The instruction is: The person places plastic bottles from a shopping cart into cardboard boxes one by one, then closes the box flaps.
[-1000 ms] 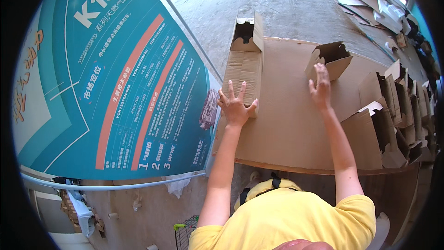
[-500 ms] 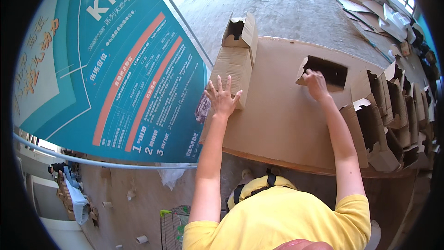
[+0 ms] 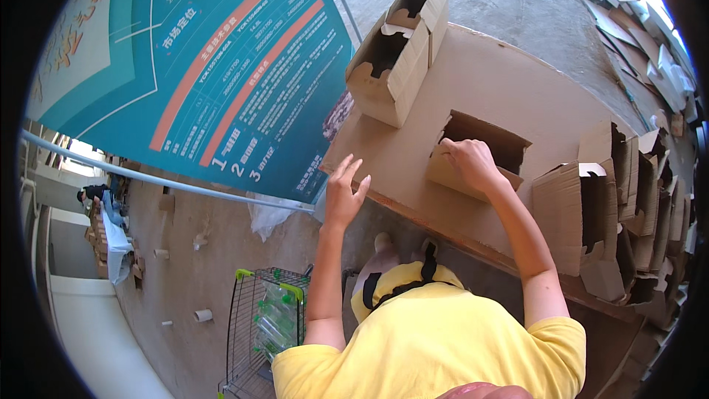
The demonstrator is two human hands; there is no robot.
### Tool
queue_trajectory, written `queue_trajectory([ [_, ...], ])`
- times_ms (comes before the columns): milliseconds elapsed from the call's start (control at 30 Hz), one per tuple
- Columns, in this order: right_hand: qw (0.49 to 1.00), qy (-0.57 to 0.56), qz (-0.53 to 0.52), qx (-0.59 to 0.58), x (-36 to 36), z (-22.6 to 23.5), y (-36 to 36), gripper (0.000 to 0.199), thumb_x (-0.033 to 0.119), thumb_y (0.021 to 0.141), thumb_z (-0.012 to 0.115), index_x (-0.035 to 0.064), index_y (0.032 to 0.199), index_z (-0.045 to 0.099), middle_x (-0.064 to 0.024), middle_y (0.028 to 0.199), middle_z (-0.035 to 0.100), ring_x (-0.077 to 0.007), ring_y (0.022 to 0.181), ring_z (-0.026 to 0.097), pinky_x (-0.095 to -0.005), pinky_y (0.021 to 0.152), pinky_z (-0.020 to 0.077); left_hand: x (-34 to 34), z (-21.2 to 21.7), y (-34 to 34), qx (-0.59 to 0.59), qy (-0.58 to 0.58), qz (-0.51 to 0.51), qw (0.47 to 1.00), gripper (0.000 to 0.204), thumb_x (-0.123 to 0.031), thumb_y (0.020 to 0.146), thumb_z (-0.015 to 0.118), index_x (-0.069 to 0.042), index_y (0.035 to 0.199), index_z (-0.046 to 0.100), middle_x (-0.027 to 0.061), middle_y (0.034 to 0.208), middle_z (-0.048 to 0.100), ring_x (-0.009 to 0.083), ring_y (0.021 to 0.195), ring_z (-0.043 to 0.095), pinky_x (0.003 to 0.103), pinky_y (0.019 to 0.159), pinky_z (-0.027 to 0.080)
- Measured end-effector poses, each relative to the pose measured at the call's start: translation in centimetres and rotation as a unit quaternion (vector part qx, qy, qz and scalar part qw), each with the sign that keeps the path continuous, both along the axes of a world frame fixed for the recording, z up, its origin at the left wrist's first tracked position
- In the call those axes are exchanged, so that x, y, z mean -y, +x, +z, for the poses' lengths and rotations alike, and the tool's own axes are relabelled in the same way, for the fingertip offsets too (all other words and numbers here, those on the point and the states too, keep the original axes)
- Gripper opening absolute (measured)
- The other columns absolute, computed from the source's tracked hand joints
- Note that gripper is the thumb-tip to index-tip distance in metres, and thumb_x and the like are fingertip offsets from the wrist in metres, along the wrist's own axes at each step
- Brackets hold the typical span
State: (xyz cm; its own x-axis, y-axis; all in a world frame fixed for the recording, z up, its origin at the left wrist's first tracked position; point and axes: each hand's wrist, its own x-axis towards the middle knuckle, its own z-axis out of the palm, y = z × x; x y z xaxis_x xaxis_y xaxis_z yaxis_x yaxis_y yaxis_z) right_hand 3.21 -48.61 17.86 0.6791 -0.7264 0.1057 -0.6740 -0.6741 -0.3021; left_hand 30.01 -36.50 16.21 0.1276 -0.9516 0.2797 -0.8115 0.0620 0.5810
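Observation:
My right hand point(image 3: 470, 161) is closed on the left rim of an open cardboard box point(image 3: 461, 179) on the brown tabletop point(image 3: 413, 149). Its dark inside faces up. Off the table's front left edge, my left hand point(image 3: 346, 192) is held up with fingers apart, touching nothing. Beyond it, two open-topped cardboard boxes stand one behind the other: the nearer box point(image 3: 378, 94) and the farther box point(image 3: 437, 11). Both have cut-out notches in their rims.
Several open cardboard boxes point(image 3: 572, 207) crowd the table's right side. A large blue-green printed board point(image 3: 244, 81) stands at the left. Below my left arm is a wire cart point(image 3: 247, 325) with green-capped plastic bottles point(image 3: 277, 318). Flattened cardboard and white pieces lie along the far right.
My left hand has come off the nearer left box and back toward me; that box's opening now shows. My right hand has drawn its box closer. The view has shifted.

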Motion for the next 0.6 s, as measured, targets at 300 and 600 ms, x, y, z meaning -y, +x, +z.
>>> queue_trajectory([
  [300, 0.996, 0.077, -0.028, -0.019, -4.2, 1.1, -1.8, 0.046, 0.021, 0.078, 0.070, 0.0089, 0.118, 0.052, -0.0122, 0.084, 0.064, -0.0313, 0.086, 0.062, -0.0429, 0.072, 0.0488, -8.2, -1.0, 4.7, -0.040, 0.012, 0.073, 0.996, 0.032, -0.015, 0.083, 0.065, 0.003, 0.109, 0.064, 0.0200, 0.110, 0.065, 0.0350, 0.103, 0.061, 0.039, 0.092, 0.047],
  [600, 0.982, -0.026, -0.187, -0.006, -5.7, -2.9, -4.3, 0.003, 0.002, 0.069, 0.061, 0.0027, 0.071, 0.059, -0.0211, 0.070, 0.059, -0.0402, 0.072, 0.060, -0.0477, 0.061, 0.0473, -34.6, -14.6, 28.1, -0.183, -0.177, 0.501, 0.827, 0.025, -0.015, 0.092, 0.057, 0.007, 0.101, 0.064, 0.0158, 0.088, 0.069, 0.0232, 0.077, 0.068, 0.030, 0.067, 0.057],
])
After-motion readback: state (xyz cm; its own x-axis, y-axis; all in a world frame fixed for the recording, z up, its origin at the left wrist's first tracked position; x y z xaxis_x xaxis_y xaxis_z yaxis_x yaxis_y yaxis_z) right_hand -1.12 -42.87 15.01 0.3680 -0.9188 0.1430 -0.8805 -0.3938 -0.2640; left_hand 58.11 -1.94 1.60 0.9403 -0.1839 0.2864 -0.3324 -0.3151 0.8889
